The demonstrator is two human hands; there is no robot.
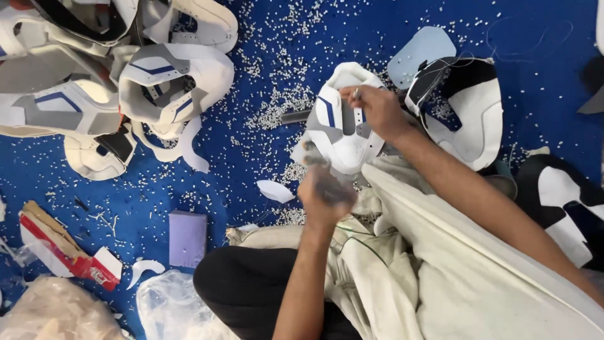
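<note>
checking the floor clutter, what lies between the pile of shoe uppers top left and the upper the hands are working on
In the head view, between the pile of shoe uppers and the held upper lies blue floor strewn with small white punched bits, nothing larger.

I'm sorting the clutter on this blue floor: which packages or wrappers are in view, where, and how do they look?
Torn red, white and brown cardboard carton: lower left, lying flattened open.
Plain lilac rectangular box: lower centre-left, flat on the floor.
Crumpled clear plastic bags: bottom left edge.
No signs or screens.

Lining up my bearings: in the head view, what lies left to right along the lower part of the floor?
Red and white carton → lilac block → left hand gripping a blurred tool.
</note>
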